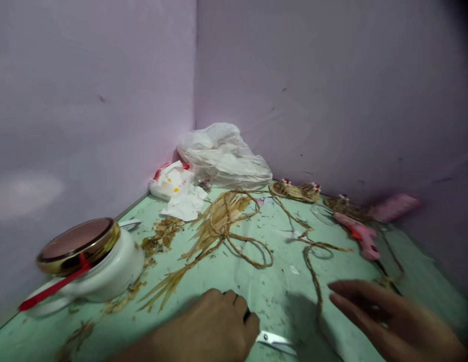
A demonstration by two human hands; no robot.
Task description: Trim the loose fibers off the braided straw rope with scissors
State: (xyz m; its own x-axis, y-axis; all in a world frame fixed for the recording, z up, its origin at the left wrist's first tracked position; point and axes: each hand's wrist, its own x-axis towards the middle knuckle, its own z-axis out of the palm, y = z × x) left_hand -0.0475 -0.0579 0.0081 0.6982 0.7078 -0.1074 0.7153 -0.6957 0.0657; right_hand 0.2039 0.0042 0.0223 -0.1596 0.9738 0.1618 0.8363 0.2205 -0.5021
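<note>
Near the bottom middle, my left hand (219, 322) is closed over the dark handle of a pair of scissors (274, 341); the metal blades stick out to the right, low over the table. My right hand (392, 317) hovers at the lower right with its fingers apart, holding nothing. Close by its fingertips, a length of braided straw rope (313, 276) runs down the table and out of view. Farther back, a looped braided cord (252, 261) with a frayed end lies across a bundle of dry straw strips (204, 236).
On the left stands a white cup (117, 266) with a round gold-rimmed object (79, 244) and a red strip (56, 289) on it. A pink glue gun (364, 236) lies at right. Small woven sandals (294, 191), a tissue pack (171, 181) and a plastic bag (226, 158) line the walls.
</note>
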